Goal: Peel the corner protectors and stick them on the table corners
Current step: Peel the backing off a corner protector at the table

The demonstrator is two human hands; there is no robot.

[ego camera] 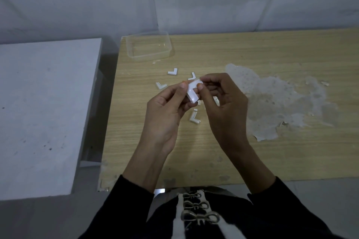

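Above the table [252, 161] — both hands' grip pinches one corner protector [193, 93]; fingers curled.

One white L-shaped corner protector [192, 93] held above the table [252, 151]; others [172, 72] lie scattered.

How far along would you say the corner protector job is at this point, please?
Done: a clear protector seems already stuck on the near-left table corner. In hand: the left hand and right hand pinch one protector, apparently working at its backing. Left: at least four loose protectors lie on the tabletop.
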